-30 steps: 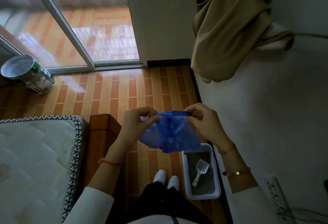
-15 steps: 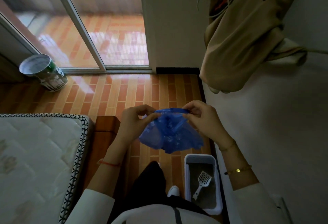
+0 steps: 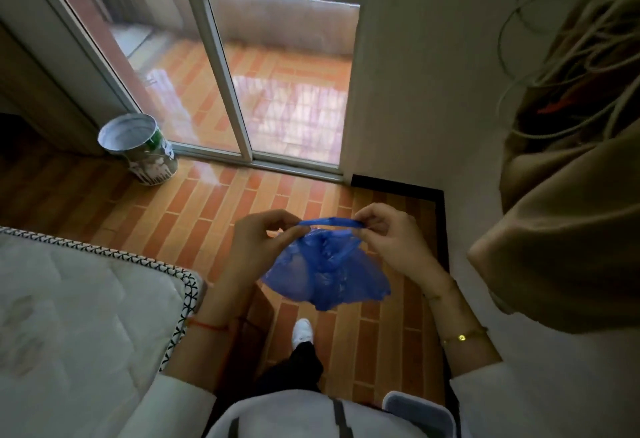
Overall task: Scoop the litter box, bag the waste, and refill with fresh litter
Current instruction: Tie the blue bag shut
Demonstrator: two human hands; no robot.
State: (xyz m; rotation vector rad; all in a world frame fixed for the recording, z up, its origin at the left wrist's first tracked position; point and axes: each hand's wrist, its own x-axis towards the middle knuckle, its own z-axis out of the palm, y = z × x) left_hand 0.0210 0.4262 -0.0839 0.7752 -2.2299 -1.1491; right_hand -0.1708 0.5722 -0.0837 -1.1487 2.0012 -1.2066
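A thin blue plastic bag (image 3: pixel 325 273) hangs at chest height in front of me, its top edge stretched between both hands. My left hand (image 3: pixel 258 247) pinches the bag's left rim, and my right hand (image 3: pixel 393 241) pinches the right rim. The bag hangs crumpled below them. Only a corner of the white litter box (image 3: pixel 420 411) shows at the bottom edge, by the wall; its inside and the scoop are hidden by my body.
A mattress (image 3: pixel 79 316) on a wooden frame fills the left side. A metal bucket (image 3: pixel 140 148) stands by the sliding glass door (image 3: pixel 263 73). A tan garment (image 3: pixel 568 215) and cords hang on the right wall. Tiled floor runs between bed and wall.
I have stepped forward, so the litter box has slid down to the frame's bottom edge and the scoop is out of sight. Both hands still pinch the bag, pulling its rim further apart.
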